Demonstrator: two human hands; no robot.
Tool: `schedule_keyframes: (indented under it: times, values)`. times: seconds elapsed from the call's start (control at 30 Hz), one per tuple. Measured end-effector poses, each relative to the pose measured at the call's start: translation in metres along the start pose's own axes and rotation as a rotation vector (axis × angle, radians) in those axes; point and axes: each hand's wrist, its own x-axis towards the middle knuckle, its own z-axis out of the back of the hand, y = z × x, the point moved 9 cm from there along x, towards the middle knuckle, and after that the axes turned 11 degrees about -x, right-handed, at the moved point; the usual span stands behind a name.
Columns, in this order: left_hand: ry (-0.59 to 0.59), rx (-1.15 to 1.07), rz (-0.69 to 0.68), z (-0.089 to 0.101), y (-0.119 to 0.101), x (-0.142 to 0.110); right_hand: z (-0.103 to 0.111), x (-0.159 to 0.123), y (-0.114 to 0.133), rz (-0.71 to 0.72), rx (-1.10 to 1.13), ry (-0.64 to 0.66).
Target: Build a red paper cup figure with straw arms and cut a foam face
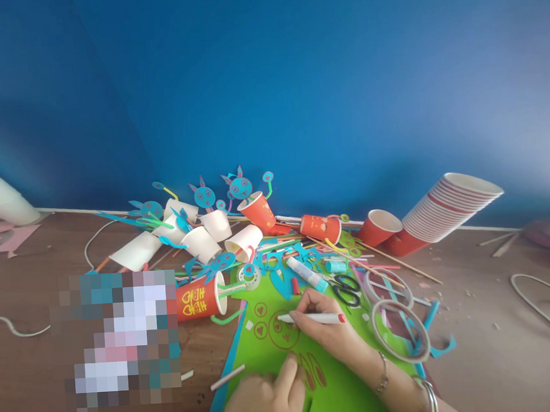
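My right hand (326, 327) grips a white marker with a red end (316, 318), its tip on the green paper (266, 362). Red drawn lines there form a round face (282, 330), small circles with hearts and long pointed ovals (313, 370). Below the face, my left hand (265, 398) lies on the sheet, fingers stretched forward and holding nothing. A red marker cap (295, 285), a glue stick (307, 273) and black-handled scissors (346, 290) lie just beyond my right hand.
Paper cups with blue paper figures and straws (201, 299) lie to the left. Tape rolls (400, 330) are at the right, in front of a tall cup stack (443, 211). Blue scraps and sticks litter the middle. A blue wall (268, 94) stands behind.
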Motion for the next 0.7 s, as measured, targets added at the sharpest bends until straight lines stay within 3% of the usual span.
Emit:
schedule_keyframes:
  times: [0.7]
  values:
    - [-0.004, -0.03, 0.021, -0.0005, 0.0022, 0.0011, -0.0033, -0.0005, 0.008, 0.004, -0.067, 0.033]
